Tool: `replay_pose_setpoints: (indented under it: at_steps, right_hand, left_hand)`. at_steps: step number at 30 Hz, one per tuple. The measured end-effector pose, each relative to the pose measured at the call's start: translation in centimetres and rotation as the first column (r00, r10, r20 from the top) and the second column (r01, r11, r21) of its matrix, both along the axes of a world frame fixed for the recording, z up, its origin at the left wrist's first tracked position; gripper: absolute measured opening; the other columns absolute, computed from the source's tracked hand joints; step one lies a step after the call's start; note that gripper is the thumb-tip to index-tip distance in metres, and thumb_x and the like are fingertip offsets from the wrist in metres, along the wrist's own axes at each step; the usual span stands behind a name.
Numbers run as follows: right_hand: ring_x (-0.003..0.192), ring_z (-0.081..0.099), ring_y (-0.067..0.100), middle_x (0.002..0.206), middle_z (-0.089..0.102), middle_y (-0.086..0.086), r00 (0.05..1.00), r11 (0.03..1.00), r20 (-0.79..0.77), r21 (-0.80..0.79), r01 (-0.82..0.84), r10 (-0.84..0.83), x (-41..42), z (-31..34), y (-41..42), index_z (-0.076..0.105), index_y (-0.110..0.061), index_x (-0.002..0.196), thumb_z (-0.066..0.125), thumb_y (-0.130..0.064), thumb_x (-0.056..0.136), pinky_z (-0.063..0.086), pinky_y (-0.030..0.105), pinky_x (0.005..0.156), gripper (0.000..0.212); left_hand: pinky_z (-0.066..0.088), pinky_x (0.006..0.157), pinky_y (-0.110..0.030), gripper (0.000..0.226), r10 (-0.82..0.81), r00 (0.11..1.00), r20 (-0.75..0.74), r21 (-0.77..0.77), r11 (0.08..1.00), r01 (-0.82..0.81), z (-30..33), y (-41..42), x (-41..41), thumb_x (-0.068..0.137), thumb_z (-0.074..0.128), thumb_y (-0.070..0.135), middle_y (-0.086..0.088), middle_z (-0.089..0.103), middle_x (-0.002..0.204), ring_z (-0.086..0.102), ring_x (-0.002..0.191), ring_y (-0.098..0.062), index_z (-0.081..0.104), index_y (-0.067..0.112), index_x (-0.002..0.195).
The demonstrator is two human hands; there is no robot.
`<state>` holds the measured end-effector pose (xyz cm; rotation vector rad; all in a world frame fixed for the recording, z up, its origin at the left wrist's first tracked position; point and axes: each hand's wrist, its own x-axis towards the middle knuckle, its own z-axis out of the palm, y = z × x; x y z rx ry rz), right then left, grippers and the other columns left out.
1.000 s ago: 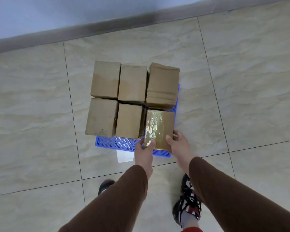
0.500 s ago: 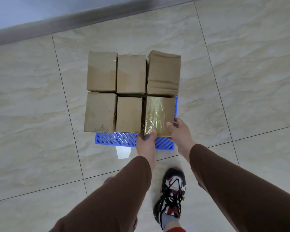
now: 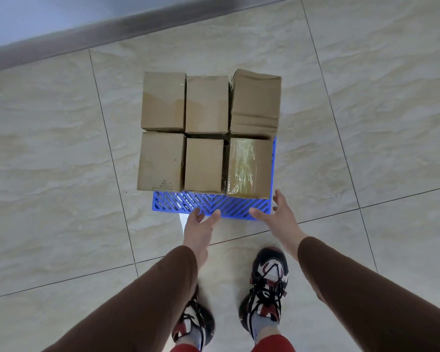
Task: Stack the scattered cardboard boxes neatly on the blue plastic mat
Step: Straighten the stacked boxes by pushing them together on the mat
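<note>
Several cardboard boxes stand packed in two rows on the blue plastic mat [image 3: 188, 204], whose slatted front strip shows below them. The front right one is a tape-wrapped box [image 3: 249, 168], shiny on top; the rear right box [image 3: 255, 102] stands taller than the others. My left hand [image 3: 201, 224] hovers over the mat's front edge, fingers relaxed, holding nothing. My right hand [image 3: 277, 214] is spread just off the mat's front right corner, close to the tape-wrapped box and apart from it.
Beige floor tiles surround the mat. A grey skirting board [image 3: 112, 31] and a pale wall run along the back. A white scrap of paper [image 3: 182, 222] lies under the mat's front edge. My two shoes [image 3: 267, 283] stand just behind my hands.
Both hands gripped the tape-wrapped box and pushed it back against the rear row; now they have let go and drawn back toward me.
</note>
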<state>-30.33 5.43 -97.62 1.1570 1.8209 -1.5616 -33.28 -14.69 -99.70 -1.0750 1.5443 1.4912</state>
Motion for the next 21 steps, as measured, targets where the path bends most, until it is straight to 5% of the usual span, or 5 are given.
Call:
replay_pose_setpoints:
  at_steps: [4,7,14,17,21]
  right_hand:
    - [0.125,0.048,0.016,0.148,0.046,-0.002,0.986,0.986,0.096,-0.084,0.142,-0.134,2.1,-1.3,-2.6,0.031,-0.019,0.157,0.081,-0.035,0.085,0.039,0.034,0.102,0.090]
    - [0.128,0.050,0.024,0.157,0.041,0.005,0.936,0.946,0.252,-0.147,0.289,-0.246,3.0,-3.2,-4.8,0.025,-0.015,0.160,0.073,-0.043,0.090,0.041,0.044,0.112,0.090]
    - [0.122,0.059,0.027,0.132,0.052,0.010,0.717,0.702,0.422,-0.227,0.675,-0.554,2.0,-7.0,-7.9,0.040,-0.007,0.151,0.050,-0.047,0.103,0.055,0.043,0.099,0.063]
    - [0.118,0.061,0.028,0.129,0.051,0.012,0.663,0.640,0.441,-0.226,0.734,-0.605,1.2,-8.6,-8.4,0.035,-0.006,0.153,0.050,-0.049,0.102,0.055,0.042,0.091,0.068]
    - [0.126,0.060,0.029,0.143,0.050,0.017,0.651,0.619,0.427,-0.233,0.750,-0.627,0.4,-10.0,-7.9,0.036,-0.006,0.153,0.050,-0.047,0.102,0.053,0.043,0.098,0.066]
  left_hand:
    - [0.031,0.119,-0.043,0.087,-0.011,0.999,0.032,-0.075,0.997,0.014,-1.0,-3.9,0.4,0.085,0.078,0.035,-0.005,0.039,0.157,0.044,0.139,-0.024,0.030,0.016,0.155]
    - [0.030,0.119,-0.043,0.090,0.012,0.998,0.055,-0.106,0.994,-0.007,-2.0,-6.2,-0.1,0.085,0.077,0.036,-0.008,0.037,0.158,0.043,0.139,-0.026,0.027,0.015,0.156]
    - [0.038,0.114,-0.031,0.083,0.040,0.994,0.103,-0.120,0.992,-0.027,-4.9,-8.6,-3.1,0.091,0.067,0.046,-0.009,0.040,0.155,0.047,0.135,-0.022,0.027,0.011,0.156]
    - [0.040,0.114,-0.032,0.069,0.047,0.992,0.119,-0.147,0.989,-0.029,-6.2,-9.2,-4.3,0.092,0.064,0.047,-0.003,0.050,0.138,0.051,0.120,-0.017,0.041,0.005,0.143]
    - [0.037,0.117,-0.035,0.059,0.111,0.986,0.128,-0.101,0.990,-0.098,-7.0,-8.7,-5.3,0.096,0.063,0.036,-0.003,0.050,0.126,0.048,0.132,-0.019,0.045,0.005,0.142]
